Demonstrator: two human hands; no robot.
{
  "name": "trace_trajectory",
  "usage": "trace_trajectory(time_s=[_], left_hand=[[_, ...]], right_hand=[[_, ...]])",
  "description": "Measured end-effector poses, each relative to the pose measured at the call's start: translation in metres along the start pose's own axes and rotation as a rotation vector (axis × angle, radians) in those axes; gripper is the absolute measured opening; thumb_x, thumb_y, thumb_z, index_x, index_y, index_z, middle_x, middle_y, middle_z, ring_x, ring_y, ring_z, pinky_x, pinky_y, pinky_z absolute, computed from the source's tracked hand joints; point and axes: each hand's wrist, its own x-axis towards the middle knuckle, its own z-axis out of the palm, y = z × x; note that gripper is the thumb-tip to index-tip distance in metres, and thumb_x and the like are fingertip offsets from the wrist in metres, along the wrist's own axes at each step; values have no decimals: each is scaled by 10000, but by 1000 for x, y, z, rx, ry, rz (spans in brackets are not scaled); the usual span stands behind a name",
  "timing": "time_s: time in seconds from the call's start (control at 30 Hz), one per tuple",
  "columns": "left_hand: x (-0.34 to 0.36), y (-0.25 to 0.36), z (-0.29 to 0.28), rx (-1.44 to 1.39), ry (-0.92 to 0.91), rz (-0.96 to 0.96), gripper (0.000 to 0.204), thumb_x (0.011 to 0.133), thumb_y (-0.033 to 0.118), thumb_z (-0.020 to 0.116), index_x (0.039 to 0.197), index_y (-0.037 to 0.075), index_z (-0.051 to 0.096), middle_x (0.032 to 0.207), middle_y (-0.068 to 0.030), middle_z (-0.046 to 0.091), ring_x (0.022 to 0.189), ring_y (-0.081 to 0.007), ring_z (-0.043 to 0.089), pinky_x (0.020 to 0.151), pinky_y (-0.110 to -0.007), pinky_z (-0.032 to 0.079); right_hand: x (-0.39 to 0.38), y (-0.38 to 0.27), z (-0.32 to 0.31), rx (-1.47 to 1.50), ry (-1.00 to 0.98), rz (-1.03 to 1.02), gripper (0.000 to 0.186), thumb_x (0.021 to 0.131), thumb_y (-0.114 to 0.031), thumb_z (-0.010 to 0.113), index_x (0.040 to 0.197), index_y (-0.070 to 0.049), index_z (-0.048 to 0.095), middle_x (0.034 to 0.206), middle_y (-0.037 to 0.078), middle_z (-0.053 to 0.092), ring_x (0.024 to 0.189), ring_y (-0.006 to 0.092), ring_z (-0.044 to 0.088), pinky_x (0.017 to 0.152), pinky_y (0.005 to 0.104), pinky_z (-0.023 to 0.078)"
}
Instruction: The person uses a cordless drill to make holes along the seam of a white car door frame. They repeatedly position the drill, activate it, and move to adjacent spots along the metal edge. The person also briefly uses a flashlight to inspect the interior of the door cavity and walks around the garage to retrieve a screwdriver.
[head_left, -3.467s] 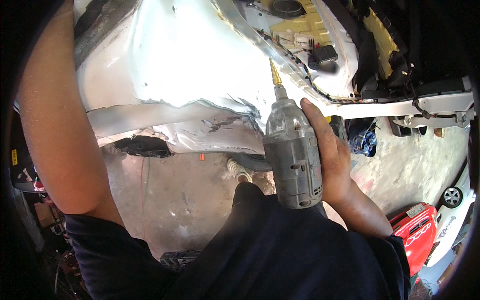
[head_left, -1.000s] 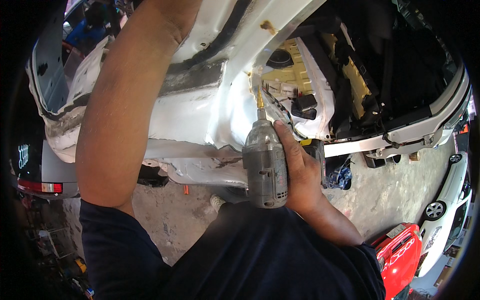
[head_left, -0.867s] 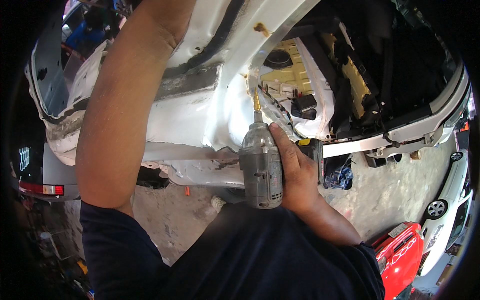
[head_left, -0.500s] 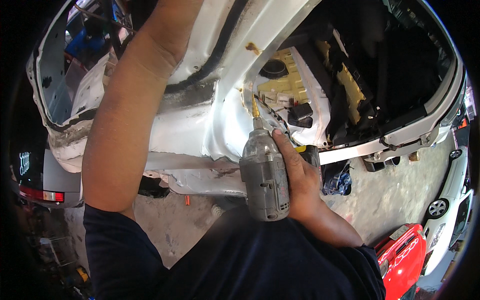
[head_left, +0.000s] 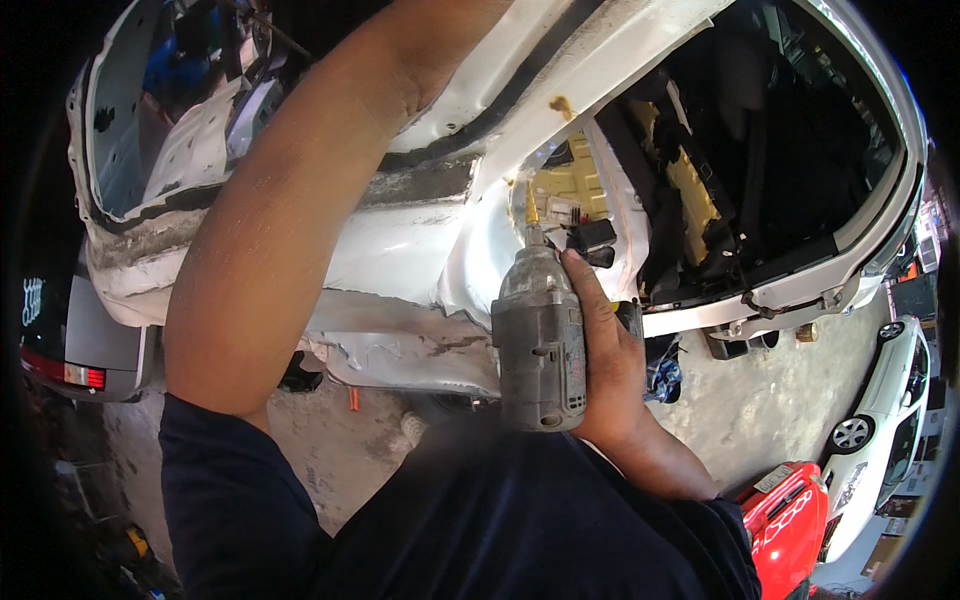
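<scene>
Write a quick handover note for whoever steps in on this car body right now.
Right hand: grips the grey drill, gold bit pointing up at the white car body, by the yellow patch.
Left hand: out of view; the forearm reaches up across the panel.
Done: cannot tell whether the bit has gone in.
Left: the drilling at that spot.

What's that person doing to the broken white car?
A person is working on a stripped white car body. Their right hand grips a grey power drill with a gold-coloured bit, which points at the white metal beside a yellowish inner panel. Their left arm reaches up across the car; that hand is out of view.
</scene>
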Motion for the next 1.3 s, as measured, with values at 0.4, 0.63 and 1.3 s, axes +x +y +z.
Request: trace_trajectory(time_s=[0.4,0.63,1.3], left_hand=[[-5,13,10,-13,43,-89,920,995,685,584,1581,-16,477,1477,-308,557,1293,-360,585,1061,-430,505],[22,-10,-17,-235,36,-203,581,1020,583,637,1258,65,749,1023,-95,766,844,-185,698,779,-331,584],[-12,20,-33,706,-100,-480,1224,855,906,611,1659,23,343,1574,-310,517,1407,-466,571,1155,-490,500]], right_hand=[[3,-22,-2,-47,-49,175,1039,803,-258,872,1667,-78,324,1262,271,736,1123,464,742,976,511,589],[-2,-31,20,-102,121,164,951,822,-165,837,1645,-64,373,1239,258,754,1101,425,765,952,453,603],[6,-72,61,154,523,246,830,816,-97,833,1562,-13,480,1239,220,771,1141,340,774,1007,381,573]])
